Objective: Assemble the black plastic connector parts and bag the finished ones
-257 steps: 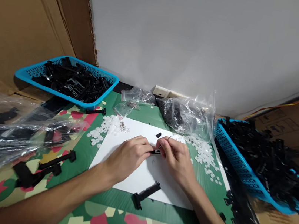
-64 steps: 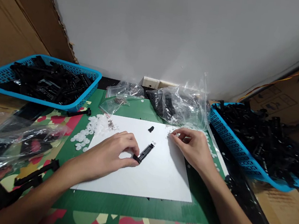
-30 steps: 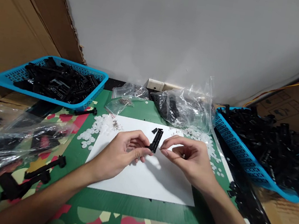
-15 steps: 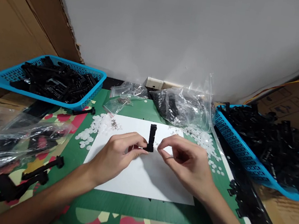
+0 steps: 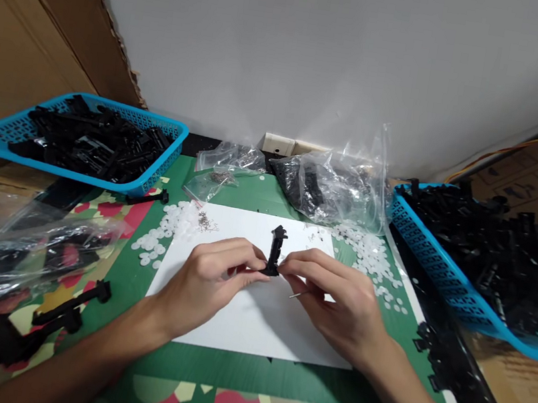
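Note:
A narrow black plastic bar stands upright above a white sheet. My left hand pinches its lower end from the left. From the right, my right hand meets the same end with thumb and forefinger closed, and a thin metal pin sticks out under its fingers. Small white discs and a heap of tiny metal springs lie at the sheet's far left corner. More white discs are scattered to the right.
Two blue baskets of black parts stand at the left and right. Clear bags of parts lie at the back, another crumpled bag at the left. Loose black bars rest on the patterned green mat. Cardboard rises at the left.
My left hand lifted the black bar off the sheet and turned it upright. My right hand came in from the right pile and now pinches at the bar's lower end.

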`<state>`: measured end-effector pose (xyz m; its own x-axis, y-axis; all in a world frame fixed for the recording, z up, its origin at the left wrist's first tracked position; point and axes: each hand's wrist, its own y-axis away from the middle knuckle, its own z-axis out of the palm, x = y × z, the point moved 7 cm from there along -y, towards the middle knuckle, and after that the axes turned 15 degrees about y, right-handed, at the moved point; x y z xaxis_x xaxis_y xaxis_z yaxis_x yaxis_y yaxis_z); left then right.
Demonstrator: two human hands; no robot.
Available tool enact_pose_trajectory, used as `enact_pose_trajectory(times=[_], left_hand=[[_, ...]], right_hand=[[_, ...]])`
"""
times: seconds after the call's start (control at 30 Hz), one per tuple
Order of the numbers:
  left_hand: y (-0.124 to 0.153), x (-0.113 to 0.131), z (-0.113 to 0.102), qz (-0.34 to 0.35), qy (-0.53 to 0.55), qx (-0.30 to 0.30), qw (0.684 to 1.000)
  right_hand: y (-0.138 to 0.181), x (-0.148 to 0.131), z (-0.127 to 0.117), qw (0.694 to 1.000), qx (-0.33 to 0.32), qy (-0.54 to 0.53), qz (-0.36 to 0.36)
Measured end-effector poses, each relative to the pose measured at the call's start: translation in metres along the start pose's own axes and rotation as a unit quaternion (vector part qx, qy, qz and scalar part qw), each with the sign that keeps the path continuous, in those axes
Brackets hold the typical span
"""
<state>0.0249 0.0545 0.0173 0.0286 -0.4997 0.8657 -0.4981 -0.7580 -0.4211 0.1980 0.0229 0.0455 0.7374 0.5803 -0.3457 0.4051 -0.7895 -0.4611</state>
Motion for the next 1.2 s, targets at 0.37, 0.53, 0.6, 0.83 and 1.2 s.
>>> enact_pose_trajectory(times=[0.37, 0.53, 0.6, 0.83, 1.2], left_hand=[[-0.001, 0.002, -0.002, -0.005, 0.017, 0.029, 0.999], [-0.002, 0.007, -0.003, 0.007, 0.03, 0.035, 0.999], [-0.003, 0.009, -0.002, 0.011, 0.04, 0.034, 0.999], [-0.002, 0.011, -0.003, 0.019, 0.063, 0.047, 0.997], [-0.003, 0.009, -0.005, 0.003, 0.133, 0.058, 0.989]], right_hand=[[-0.006, 0.003, -0.002, 0.992, -0.006, -0.109, 0.067], [-0.004, 0.006, -0.001, 0.983, 0.008, -0.163, 0.083], [-0.003, 0.008, 0.002, 0.978, 0.009, -0.181, 0.099], [-0.002, 0.01, 0.007, 0.959, 0.028, -0.242, 0.144], [0.0, 0.011, 0.014, 0.934, 0.021, -0.297, 0.198]])
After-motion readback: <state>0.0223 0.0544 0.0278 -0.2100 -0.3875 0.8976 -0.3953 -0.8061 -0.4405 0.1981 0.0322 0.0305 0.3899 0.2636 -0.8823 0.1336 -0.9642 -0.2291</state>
